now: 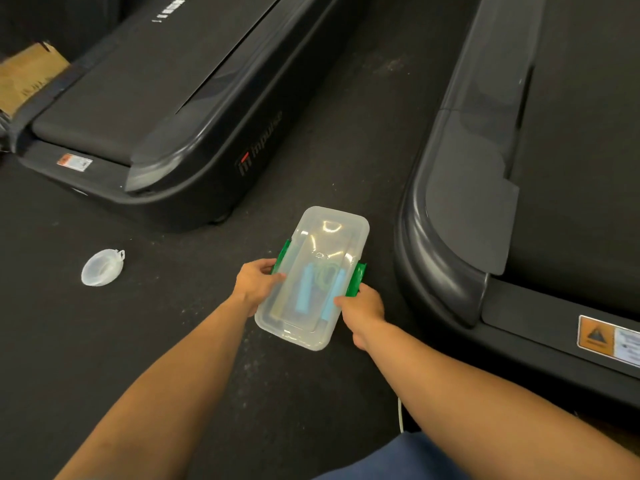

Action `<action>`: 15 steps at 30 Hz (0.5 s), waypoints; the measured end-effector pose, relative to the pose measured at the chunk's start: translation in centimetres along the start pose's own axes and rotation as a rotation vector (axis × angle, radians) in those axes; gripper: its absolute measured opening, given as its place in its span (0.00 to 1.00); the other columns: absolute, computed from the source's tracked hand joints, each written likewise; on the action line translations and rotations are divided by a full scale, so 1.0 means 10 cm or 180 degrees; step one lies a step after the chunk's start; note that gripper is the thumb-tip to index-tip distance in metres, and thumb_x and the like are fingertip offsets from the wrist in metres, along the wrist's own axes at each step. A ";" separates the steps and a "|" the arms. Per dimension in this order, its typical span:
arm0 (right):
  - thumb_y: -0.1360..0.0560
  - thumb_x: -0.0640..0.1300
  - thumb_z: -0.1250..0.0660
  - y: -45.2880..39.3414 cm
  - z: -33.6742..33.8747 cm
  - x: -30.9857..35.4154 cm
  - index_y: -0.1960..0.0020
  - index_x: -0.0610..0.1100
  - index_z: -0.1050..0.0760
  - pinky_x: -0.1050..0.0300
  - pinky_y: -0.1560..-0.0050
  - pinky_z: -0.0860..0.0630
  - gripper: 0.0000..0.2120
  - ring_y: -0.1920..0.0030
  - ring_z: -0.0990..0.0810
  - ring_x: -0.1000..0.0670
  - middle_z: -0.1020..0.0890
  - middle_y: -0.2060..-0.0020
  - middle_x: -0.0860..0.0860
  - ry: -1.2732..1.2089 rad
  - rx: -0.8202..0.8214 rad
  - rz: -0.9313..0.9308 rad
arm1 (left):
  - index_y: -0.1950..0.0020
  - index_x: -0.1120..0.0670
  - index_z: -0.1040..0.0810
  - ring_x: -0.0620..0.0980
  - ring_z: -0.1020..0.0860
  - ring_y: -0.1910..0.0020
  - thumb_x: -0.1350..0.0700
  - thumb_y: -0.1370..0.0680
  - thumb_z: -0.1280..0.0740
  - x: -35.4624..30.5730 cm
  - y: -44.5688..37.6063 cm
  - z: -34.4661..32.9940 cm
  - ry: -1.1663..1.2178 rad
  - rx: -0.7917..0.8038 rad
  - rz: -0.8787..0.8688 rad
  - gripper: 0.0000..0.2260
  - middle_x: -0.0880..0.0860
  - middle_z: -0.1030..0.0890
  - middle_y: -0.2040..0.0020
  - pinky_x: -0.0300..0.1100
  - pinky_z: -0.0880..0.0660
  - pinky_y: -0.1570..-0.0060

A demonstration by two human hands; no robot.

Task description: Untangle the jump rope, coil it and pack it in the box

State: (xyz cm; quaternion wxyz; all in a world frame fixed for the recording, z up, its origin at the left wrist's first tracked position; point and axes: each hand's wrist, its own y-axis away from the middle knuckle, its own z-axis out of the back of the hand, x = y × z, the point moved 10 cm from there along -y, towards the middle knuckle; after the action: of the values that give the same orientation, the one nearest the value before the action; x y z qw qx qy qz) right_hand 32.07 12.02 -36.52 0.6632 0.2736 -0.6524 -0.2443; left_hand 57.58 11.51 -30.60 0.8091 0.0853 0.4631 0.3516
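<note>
A clear plastic box [332, 233] with its lid on lies on the dark floor between two treadmills. Through the lid I see the jump rope [325, 273] inside: a greenish coil between two light blue handles. Green latches stick out on both long sides, the left latch [282, 252] and the right latch [356, 280]. My left hand [256, 280] grips the box's left side at the latch. My right hand [363, 311] holds the right side, thumb on the lid edge just below the right latch.
A black treadmill [194, 140] stands at the upper left and another treadmill [502, 202] close on the right. A small round clear container [102, 268] lies on the floor to the left. Cardboard [27, 77] sits at the far left. My blue-clad knee [408, 459] is at the bottom.
</note>
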 end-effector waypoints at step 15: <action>0.22 0.42 0.30 0.23 -0.05 0.36 0.37 0.50 0.23 0.47 0.47 0.16 0.14 0.44 0.17 0.45 0.17 0.44 0.49 0.1570 -0.0225 0.0824 | 0.28 0.54 0.24 0.48 0.20 0.52 0.56 0.20 0.33 -0.27 0.17 -0.06 -0.0952 -0.0431 -0.0415 0.20 0.53 0.18 0.37 0.40 0.23 0.51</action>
State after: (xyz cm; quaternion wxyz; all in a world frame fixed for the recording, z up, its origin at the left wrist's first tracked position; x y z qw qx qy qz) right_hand 32.64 11.26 -32.28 0.8367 0.2159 -0.4919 -0.1062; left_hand 55.41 10.89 -28.27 0.8940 0.0518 0.3174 0.3121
